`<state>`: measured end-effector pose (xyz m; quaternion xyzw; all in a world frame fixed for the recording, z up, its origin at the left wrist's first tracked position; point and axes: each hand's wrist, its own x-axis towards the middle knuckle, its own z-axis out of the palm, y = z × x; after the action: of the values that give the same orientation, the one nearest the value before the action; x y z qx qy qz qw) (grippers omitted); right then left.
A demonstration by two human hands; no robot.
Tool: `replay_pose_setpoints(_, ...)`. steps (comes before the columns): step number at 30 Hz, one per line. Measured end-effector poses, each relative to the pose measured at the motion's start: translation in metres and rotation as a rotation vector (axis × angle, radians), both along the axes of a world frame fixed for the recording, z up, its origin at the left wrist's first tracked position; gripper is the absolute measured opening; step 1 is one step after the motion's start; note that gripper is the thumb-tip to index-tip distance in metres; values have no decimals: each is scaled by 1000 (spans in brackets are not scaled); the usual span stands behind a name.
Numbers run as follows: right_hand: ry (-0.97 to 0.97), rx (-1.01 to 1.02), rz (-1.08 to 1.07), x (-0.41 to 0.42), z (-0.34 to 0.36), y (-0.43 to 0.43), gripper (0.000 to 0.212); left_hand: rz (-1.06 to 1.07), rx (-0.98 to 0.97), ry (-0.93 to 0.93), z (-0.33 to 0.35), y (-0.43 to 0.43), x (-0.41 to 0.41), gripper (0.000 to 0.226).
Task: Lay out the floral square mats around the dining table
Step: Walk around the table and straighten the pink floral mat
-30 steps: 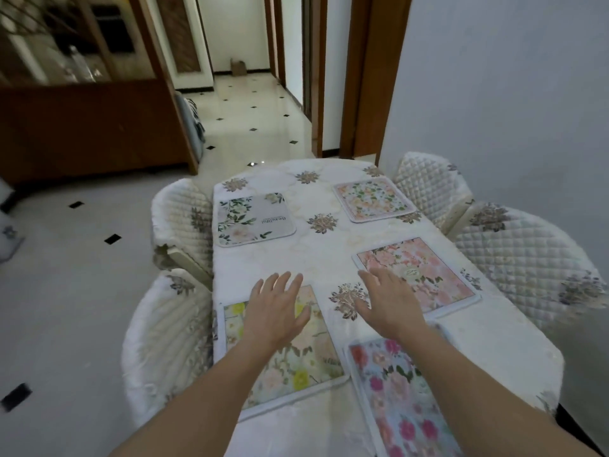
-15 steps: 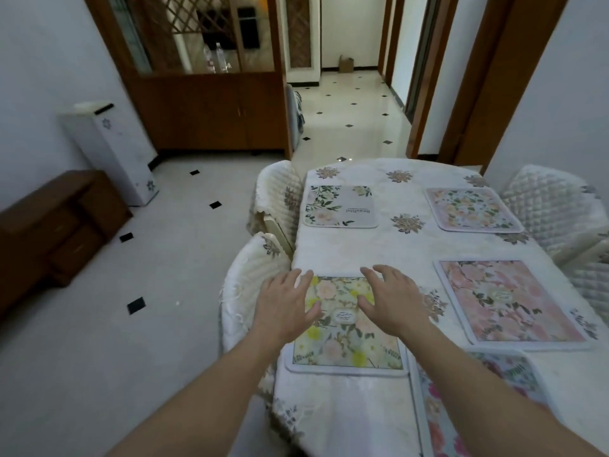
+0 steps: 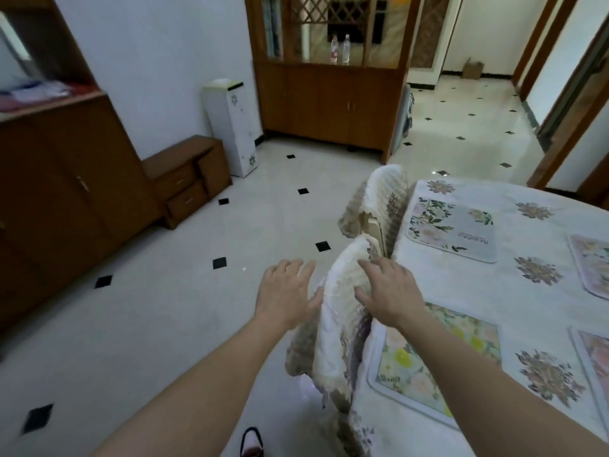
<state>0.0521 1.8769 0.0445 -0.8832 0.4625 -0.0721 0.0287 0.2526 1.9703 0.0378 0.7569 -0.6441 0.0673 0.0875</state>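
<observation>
- Tall wooden cabinet (image 3: 66, 192): far left of the near quilted chair (image 3: 339, 324), against the wall.
- Low wooden drawer unit (image 3: 188, 179): left of and beyond the near quilted chair, two drawers facing the room.
- White floor-standing unit (image 3: 234, 127): beyond the near quilted chair and to its left, against the wall.
- Slipper (image 3: 252, 440): on the tiled floor (image 3: 164, 308), left of the near quilted chair's base, at the bottom edge of the view.
- Left hand (image 3: 286, 291): palm down over the floor, just left of the near quilted chair's back. Fingers straight and spread apart, holding nothing. Cannot tell if the thumb touches the chair cover.
- Glass-front wooden cabinet (image 3: 329, 103): well beyond the near quilted chair; two clear bottles (image 3: 339, 49) stand on its shelf.
- Right hand (image 3: 389, 291): palm down over the top of the near quilted chair's back. Fingers spread apart, holding nothing. Contact with the cover cannot be told.
- Second quilted chair (image 3: 385, 199): just beyond the near quilted chair, also tucked against the counter (image 3: 461, 285).
- Yellow-flowered mat (image 3: 408, 377): flat on the counter, just right of the near quilted chair, partly under the right forearm.
- Green-leaf mat (image 3: 451, 232): flat on the counter, right of and beyond the near quilted chair, beside the second chair.
- Two pink floral mats, far (image 3: 593, 265) and near (image 3: 593, 357): flat on the counter, well right of the near quilted chair, both cut off by the frame edge.
</observation>
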Motion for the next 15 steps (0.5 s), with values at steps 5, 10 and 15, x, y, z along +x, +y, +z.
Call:
replay_pose_setpoints(5, 22, -16, 81, 96, -8, -28, 59, 41, -8, -5, -13, -22, 86, 65)
replay_pose_setpoints(10, 43, -18, 77, 201, -19, -79, 60, 53, 1, 4, -23, -68, 191, 63)
replay_pose_setpoints(15, 18, 1, 44, 292, -24, -125, 58, 47, 24, -27, -25, -115, 285, 62)
